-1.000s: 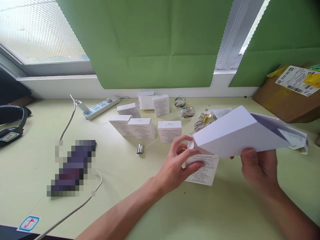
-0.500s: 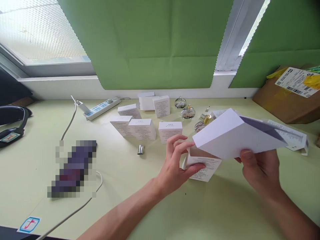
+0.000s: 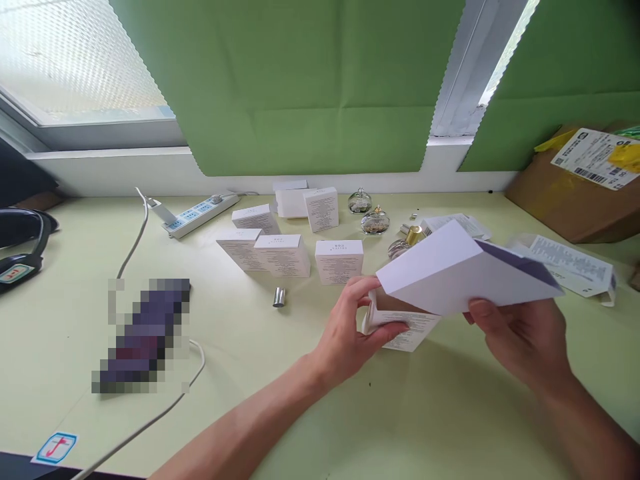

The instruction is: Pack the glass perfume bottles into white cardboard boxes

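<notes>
My left hand [image 3: 350, 337] is closed round the side of a small white printed box [image 3: 414, 332], thumb on its front face. The box is tilted on the table, its top open and brown cardboard showing inside. In my right hand [image 3: 527, 340] is a folded white card [image 3: 445, 273], pinched at its lower edge with the thumb on top. The card's left corner sits over the box opening; whether it reaches inside is hidden. Behind my hands stand a clear perfume bottle [image 3: 375, 221] and a second one [image 3: 360, 201]. A gold-necked bottle [image 3: 406, 241] lies partly behind the card.
Several white boxes, one of them a printed box [image 3: 340, 262], stand left of the bottles. A silver cap [image 3: 279, 297] is nearby. Farther left are a power strip [image 3: 203, 215], a blurred dark object [image 3: 150, 337] and headphones [image 3: 30, 250]. Right: a flattened carton [image 3: 573, 267] and a brown parcel [image 3: 570, 193].
My left fingers have drawn in against the box's side. The card in my right hand has shifted slightly left over the box opening. The view has moved a little.
</notes>
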A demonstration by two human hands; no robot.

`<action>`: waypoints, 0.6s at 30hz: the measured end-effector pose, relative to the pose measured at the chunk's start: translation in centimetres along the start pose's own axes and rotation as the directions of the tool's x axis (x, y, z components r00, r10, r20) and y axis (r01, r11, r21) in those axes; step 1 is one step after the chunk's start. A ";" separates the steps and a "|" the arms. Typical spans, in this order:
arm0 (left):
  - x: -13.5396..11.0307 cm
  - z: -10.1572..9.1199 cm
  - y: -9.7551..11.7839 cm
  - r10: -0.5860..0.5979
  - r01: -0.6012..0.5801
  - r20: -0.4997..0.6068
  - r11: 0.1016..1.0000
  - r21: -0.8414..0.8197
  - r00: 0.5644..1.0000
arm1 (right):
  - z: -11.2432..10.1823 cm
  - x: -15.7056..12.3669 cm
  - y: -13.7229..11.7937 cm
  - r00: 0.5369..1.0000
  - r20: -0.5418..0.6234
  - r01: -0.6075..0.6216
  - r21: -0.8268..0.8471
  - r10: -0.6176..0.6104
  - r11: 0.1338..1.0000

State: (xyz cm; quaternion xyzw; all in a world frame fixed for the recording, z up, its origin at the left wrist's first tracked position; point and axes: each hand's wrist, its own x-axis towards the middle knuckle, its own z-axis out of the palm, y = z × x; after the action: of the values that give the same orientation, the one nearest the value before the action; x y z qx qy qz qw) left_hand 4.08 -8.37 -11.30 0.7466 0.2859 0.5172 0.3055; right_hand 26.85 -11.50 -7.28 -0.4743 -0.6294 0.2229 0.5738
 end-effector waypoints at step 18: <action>0.1 0.1 -0.6 -0.075 0.073 -0.065 0.997 -0.035 0.995 | -3.8 6.0 -4.8 0.866 0.381 -0.131 -0.453 0.325 0.882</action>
State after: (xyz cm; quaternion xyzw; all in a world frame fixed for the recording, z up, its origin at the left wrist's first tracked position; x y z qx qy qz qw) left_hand 4.10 -7.92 -11.66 0.7127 0.3149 0.5346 0.3271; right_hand 29.44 -9.56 0.62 -0.5930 -0.7144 0.2555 0.2696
